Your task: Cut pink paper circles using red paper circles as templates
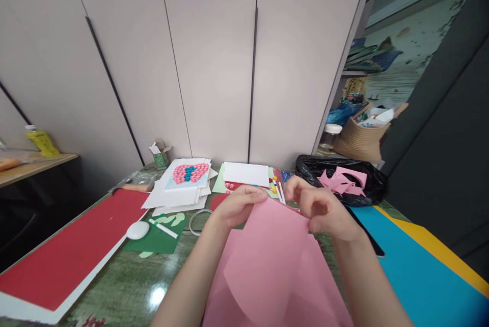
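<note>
A sheet of pink paper (271, 255) is lifted up in front of me, its lower edge curved. My left hand (240, 205) pinches its upper left corner between thumb and fingers. At the upper right corner, my right hand (326, 210) has its fingers curled and grips the paper's edge. More pink paper (324, 286) lies beneath on the green table. Partly covered by my left hand is a red paper piece (218, 199).
Left are red paper (76, 245), a white computer mouse (138, 230), green paper (153, 243) with a marker (163, 228), a tape roll (194, 222), and a pink flower picture (190, 174). Right are a black bag (376, 184) with pink scraps and blue paper (416, 261). Cabinets (214, 62) stand behind.
</note>
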Tool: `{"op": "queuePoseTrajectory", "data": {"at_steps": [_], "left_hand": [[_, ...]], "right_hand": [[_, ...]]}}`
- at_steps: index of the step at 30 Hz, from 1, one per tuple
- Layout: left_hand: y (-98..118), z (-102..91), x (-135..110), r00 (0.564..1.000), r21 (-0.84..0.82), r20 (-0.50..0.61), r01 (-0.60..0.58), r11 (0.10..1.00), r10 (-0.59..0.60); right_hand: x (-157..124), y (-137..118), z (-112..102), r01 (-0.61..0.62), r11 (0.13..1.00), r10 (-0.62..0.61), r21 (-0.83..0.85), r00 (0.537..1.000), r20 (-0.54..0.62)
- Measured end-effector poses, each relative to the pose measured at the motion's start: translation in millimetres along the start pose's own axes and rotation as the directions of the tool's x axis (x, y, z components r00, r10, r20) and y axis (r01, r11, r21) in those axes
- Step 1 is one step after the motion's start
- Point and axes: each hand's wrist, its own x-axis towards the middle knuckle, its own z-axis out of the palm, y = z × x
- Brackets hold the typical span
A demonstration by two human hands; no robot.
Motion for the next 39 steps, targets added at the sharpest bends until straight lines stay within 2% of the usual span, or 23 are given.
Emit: {"op": "queuePoseTrajectory", "data": {"at_steps": [4,8,11,15,20,25,28,34,39], "left_hand": [[-1,0.6,3,1.0,-0.02,-0.002,0.002,1.0,-0.002],[-4,2.4,5,1.0,-0.03,-0.014,-0.016,0.999,0.016],[-5,2.9,6,0.999,-0.027,-0.03,-0.03,0.999,0.029],[-3,2.1,4,0.998,-0.011,-0.055,-0.039,0.999,0.038],[5,-1.2,-1,0.993,0.01,-0.097,-0.069,0.998,0.07],[13,-1.5,-6,0.977,0.122,-0.175,-0.1,0.987,0.121],[14,0.1,-6,0.971,0.163,-0.19,-0.118,0.98,0.148],[11,1.7,-5,0.978,0.153,-0.183,-0.073,0.986,0.101],[8,3.4,-3,0.991,0.109,-0.119,-0.05,0.993,0.063]], "right_hand": [[2,10,3,0.044,0.992,-0.047,0.119,0.999,0.018],[7,23,10,0.111,0.936,-0.121,0.334,0.993,0.011],[10,26,16,0.128,0.906,-0.135,0.404,0.991,-0.011],[11,22,20,0.118,0.907,-0.105,0.405,0.993,-0.054],[12,14,23,0.033,0.935,0.002,0.354,0.995,-0.099],[11,13,20,0.037,0.967,-0.003,0.251,0.991,-0.132],[11,12,17,0.029,0.968,0.0,0.251,0.993,-0.114],[9,13,12,0.024,0.982,-0.017,0.188,0.999,-0.037],[7,18,13,0.054,0.971,-0.049,0.235,0.998,-0.026]]}}
